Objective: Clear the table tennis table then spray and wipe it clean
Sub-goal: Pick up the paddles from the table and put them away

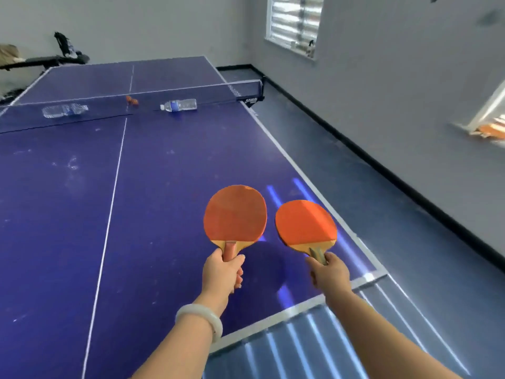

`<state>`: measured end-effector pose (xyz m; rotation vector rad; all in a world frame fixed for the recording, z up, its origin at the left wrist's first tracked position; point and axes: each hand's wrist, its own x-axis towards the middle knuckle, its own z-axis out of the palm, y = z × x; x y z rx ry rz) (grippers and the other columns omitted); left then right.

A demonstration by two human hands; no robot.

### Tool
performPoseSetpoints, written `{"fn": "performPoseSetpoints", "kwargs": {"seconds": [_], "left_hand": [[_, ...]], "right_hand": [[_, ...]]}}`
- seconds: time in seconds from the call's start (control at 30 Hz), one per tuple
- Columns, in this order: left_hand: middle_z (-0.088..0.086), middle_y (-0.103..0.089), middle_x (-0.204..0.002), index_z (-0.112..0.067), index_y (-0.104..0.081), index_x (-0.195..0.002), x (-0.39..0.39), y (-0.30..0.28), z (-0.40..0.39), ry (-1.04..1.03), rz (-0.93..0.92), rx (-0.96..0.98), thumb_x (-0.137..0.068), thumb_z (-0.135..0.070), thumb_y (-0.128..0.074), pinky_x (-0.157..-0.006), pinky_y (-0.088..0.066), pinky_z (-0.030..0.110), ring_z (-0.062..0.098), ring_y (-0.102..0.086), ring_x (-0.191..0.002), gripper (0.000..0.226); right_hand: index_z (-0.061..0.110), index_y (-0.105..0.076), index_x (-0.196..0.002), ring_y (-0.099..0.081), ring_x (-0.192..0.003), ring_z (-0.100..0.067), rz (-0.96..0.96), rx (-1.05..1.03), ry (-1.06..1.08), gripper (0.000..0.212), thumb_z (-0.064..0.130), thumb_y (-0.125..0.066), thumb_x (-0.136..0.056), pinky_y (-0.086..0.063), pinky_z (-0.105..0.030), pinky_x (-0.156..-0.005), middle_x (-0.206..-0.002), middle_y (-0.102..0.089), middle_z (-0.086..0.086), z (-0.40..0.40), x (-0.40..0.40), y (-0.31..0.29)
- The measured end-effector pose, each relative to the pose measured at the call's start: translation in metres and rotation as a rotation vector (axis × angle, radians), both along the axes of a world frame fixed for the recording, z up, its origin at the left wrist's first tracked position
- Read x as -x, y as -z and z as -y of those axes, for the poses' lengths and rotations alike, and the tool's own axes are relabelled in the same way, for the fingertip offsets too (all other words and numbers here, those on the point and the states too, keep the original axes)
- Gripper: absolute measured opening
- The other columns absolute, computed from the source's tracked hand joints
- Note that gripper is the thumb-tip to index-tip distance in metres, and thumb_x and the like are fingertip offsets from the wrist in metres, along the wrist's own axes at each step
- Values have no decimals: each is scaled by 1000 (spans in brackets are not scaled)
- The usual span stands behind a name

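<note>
My left hand (222, 273) grips the handle of an orange paddle (235, 213), held upright above the blue table tennis table (68, 214). My right hand (329, 272) grips the handle of a second orange paddle (306, 224), just to the right of the first and near the table's right edge. Near the net (191, 91) a plastic water bottle (179, 105) with a blue label lies on its side. A crushed clear bottle (64, 110) lies to the left beyond the net. Small orange items (131, 100) sit by the net's middle. The table surface shows pale smudges.
A grey wall with a window (295, 23) runs along the right, with blue floor (382, 201) between it and the table. Dark exercise equipment (54, 60) stands behind the table's far left corner. Striped light falls on the floor at the near right corner.
</note>
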<state>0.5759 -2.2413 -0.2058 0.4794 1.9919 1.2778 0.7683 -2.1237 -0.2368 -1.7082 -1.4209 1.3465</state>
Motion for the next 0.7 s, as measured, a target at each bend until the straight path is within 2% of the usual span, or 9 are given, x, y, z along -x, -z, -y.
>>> {"fn": "performPoseSetpoints", "kwargs": {"seconds": [0.1,0.3,0.43,0.53,0.7], "left_hand": [[0,-56,-53,-6,-58,-88,-77,-10,-60,88,13,-46,-87,-14,-64,-36,-35,20,13,-46,-38,10],[1,-54,-53,-6,-56,-86,-205,-32,-173,310,0,-111,-87,-15,-65,-38,-37,22,15,-44,-39,13],[6,-53,-55,-4,-56,-89,-260,-35,-251,425,0,-79,-89,-14,-65,-39,-35,22,16,-42,-38,13],[3,-54,-52,-8,-55,-84,-294,-30,-317,495,-4,-71,-87,-14,-65,-41,-36,24,16,-45,-37,11],[5,-49,-50,-7,-50,-82,-346,-23,-437,596,115,-35,-88,-8,-64,-38,-30,19,14,-38,-33,15]], "right_hand": [[12,-49,-69,-46,-34,-11,5,-57,77,21,7,-62,-85,-39,-20,-42,-47,-49,0,-46,-85,-16],[11,-56,-78,-44,-41,-16,-7,-46,242,9,9,-62,-85,-37,-24,-42,-52,-51,-3,-119,-229,-35],[9,-56,-83,-42,-46,-17,-17,-25,346,5,9,-61,-86,-35,-23,-42,-59,-49,-5,-169,-291,-36],[10,-56,-84,-40,-45,-17,-15,1,415,6,7,-60,-87,-33,-22,-40,-59,-47,-6,-215,-327,-37],[7,-53,-81,-36,-42,-14,41,21,505,7,3,-57,-85,-27,-17,-36,-59,-43,-6,-295,-382,-43]]}}
